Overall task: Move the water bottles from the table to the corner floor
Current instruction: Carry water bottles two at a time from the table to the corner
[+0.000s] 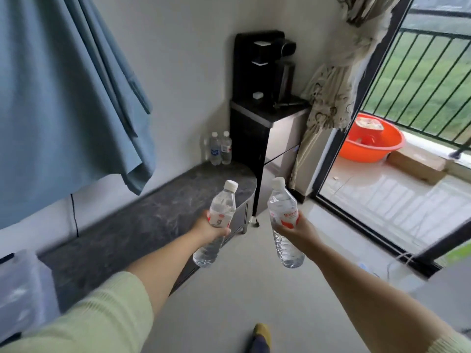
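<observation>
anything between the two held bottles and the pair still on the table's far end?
Head view: only bare dark tabletop. Left hand and right hand each hold a bottle; the pair stands by the wall.

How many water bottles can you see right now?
4: one bottle in the left hand, one in the right hand, two standing on the table's far end. Others may be hidden.
</observation>
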The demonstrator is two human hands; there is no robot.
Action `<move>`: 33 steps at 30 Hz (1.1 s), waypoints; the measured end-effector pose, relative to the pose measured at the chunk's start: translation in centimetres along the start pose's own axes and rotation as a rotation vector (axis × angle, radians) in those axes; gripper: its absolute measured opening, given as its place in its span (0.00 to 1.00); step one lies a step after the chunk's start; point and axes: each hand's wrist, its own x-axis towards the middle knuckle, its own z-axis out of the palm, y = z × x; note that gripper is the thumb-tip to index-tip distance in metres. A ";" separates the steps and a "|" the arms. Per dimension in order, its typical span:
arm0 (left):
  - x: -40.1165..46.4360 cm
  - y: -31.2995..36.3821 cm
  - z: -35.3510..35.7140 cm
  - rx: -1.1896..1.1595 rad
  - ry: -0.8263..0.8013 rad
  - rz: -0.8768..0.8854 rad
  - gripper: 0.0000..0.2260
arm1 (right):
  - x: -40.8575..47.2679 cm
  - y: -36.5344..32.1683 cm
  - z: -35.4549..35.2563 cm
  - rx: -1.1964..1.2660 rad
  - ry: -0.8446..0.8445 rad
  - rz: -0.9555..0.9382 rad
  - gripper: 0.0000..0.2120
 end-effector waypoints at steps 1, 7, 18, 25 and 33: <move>1.6 0.7 0.1 -0.019 0.013 -0.024 0.22 | 2.1 -0.5 -0.3 0.003 -0.028 -0.014 0.16; 10.1 5.0 0.0 -0.064 0.066 -0.101 0.26 | 14.3 -2.9 -2.2 0.004 -0.144 0.005 0.28; 23.6 6.9 -2.4 -0.040 0.085 -0.204 0.30 | 29.5 -4.3 2.0 -0.096 -0.223 0.081 0.26; 36.0 8.2 -7.7 -0.053 0.076 -0.224 0.27 | 42.5 -8.4 8.2 -0.149 -0.211 0.137 0.26; 47.7 6.8 -10.2 -0.131 0.113 -0.300 0.26 | 51.7 -10.5 16.0 -0.009 -0.191 0.259 0.26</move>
